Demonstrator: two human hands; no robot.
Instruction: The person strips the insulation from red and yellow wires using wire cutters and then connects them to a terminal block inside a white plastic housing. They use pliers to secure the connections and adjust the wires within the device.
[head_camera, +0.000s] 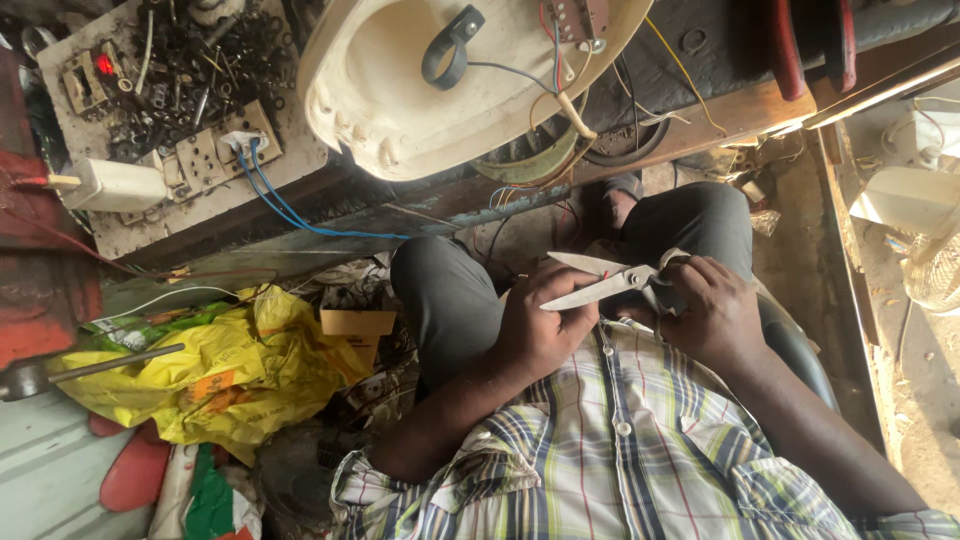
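A wide, dark, cluttered workbench (300, 205) spans the top of the view, and on it lies a large cream-coloured plastic housing (400, 90), hollow side up, with coloured wires running from its far edge. Left of that sits a pale board heaped with dark screws and metal scraps (190, 70), two blue wires plugged into a socket at its lower edge. Below the bench a crumpled yellow plastic bag (220, 370) lies on the floor beside a small cardboard box (357, 322).

The person sits with grey-trousered knees raised, both forearms bent in over a plaid shirt. The right hand (715, 315) is curled around the handles of a pair of steel scissors (600, 283), whose blades stand apart and point left. The left hand (540, 325) is closed in a loose fist just beside the blades, thumb and fingertips pinched near the lower blade; what it pinches is too small to tell.
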